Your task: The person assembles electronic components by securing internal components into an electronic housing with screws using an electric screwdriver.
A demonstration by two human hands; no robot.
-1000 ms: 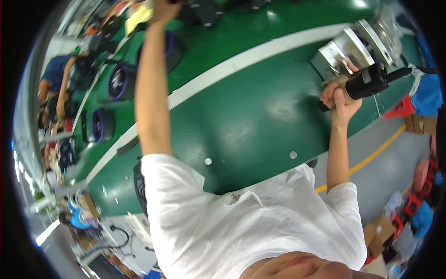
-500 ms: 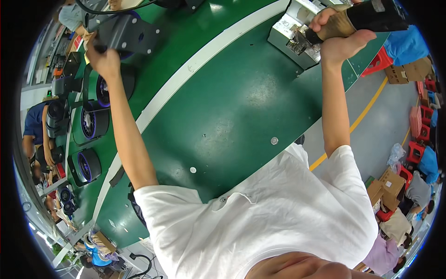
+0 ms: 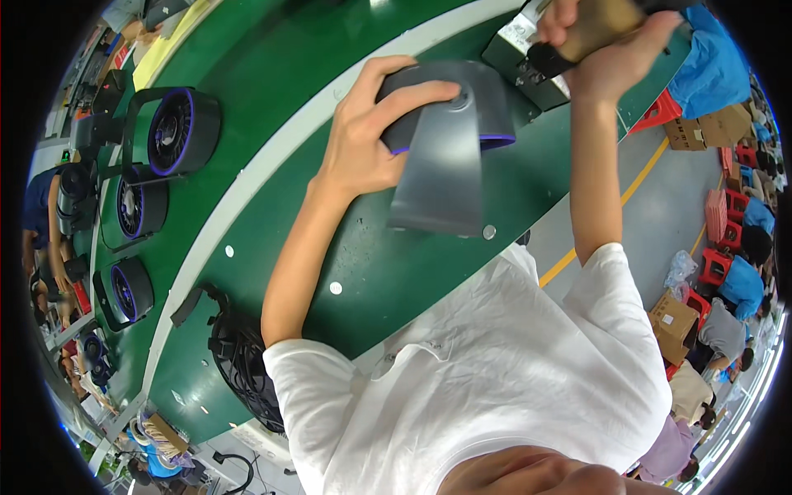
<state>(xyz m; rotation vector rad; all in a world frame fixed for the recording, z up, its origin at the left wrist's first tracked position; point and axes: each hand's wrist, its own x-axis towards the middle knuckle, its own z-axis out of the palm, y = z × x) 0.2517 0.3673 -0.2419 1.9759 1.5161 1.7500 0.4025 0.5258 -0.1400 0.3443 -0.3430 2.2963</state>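
Note:
My left hand (image 3: 363, 136) grips a round dark grey drum-shaped housing (image 3: 487, 91) with a purple rim and a flat grey bracket (image 3: 441, 177). Its fingers lie over the top and side, one reaching to the bracket's pivot bolt. The housing is over the green bench, purple rim downward, the bracket arm toward me. At the upper right, my right hand (image 3: 615, 70) is wrapped around a black and tan power screwdriver (image 3: 602, 29), smeared by motion. The tool's black nose points left, just by a silvery metal box (image 3: 516, 41) with screws on it.
Several similar purple-rimmed housings (image 3: 186, 132) stand at the left on the green belt beyond a white rail (image 3: 272, 157). Black cables or parts (image 3: 243, 363) lie at the bench's near left. Red stools and cartons (image 3: 672, 318) are on the floor at right; people work farther off.
My left hand has brought the housing from the far left belt rightward and nearer, over the bench. The power screwdriver in my right hand has shifted slightly up.

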